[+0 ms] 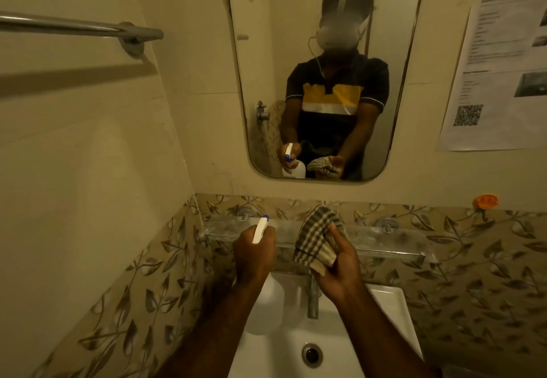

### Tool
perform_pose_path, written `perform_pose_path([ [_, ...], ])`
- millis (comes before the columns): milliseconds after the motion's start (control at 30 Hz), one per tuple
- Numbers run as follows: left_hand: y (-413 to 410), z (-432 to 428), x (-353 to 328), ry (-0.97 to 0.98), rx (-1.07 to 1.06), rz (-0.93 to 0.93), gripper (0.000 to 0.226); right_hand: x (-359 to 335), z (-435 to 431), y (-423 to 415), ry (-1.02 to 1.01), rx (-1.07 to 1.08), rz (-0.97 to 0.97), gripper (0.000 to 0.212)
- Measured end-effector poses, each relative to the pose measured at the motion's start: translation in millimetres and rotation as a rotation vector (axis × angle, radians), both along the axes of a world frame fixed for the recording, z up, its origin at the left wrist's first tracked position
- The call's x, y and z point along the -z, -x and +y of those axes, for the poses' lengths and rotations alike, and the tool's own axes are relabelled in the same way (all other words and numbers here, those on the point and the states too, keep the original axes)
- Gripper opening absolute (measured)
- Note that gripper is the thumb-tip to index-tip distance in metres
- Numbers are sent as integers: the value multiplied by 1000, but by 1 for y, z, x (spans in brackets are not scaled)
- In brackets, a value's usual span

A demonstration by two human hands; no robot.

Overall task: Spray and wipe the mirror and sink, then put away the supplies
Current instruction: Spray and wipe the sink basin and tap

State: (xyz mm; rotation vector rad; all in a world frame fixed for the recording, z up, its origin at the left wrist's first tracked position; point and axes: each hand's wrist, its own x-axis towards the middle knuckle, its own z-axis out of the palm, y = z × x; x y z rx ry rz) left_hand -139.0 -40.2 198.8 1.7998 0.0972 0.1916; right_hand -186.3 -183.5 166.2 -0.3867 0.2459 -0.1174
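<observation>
While raised over sink [387,300], left hand [256,255] fingers wrapped around spray bottle [268,297], right hand [340,271] fingers pinching checked cloth [315,240], below mirror [319,52].

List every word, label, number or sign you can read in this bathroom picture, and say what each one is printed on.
Paper notice taped to the wall right of the mirror: headings, text lines and small photos, all too blurred to read.
Same notice, lower left: a QR code, not a readable text.
Spray bottle in the left hand: no label visible.
Checked cloth in the right hand: no text.
</observation>
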Motion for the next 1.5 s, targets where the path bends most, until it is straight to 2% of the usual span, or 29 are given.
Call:
perform_pose_path([
  [267, 25, 7, 34, 102, -34, 75, 17, 31, 15, 31, 153, 17, 182, 35],
  [400, 40, 4, 48, 70, -15, 60, 31, 55, 19, 45, 160, 31, 244, 29],
  [533, 55, 6, 66, 7, -9, 105, 27, 89, 24, 61, 199, 33, 353, 30],
  [733, 69, 24, 99, -96, 6, 168, 23, 134, 24, 84, 225, 22, 483, 15],
  [867, 66, 38, 109, -127, 18, 203, 28, 157, 35, 79, 283, 9, 564, 33],
  [1000, 56, 55, 118, -165, 17, 257, 29, 160, 62, 63, 395, -23, 547, 34],
  [1167, 38, 76, 124, -199, 16, 339, 21, 175, 95, 25, 654, -32, 591, 37],
  [1300, 14, 90, 128, -215, 71, 409, 24, 172, 111, 3, 823, -14, 627, 26],
  [1367, 2, 95, 129, -230, 118, 435, 26, 173, 113, -13, 908, 27, 688, 12],
  [1500, -22, 98, 130, -256, 177, 431, 25, 181, 104, -50, 1070, 14, 689, 16],
])
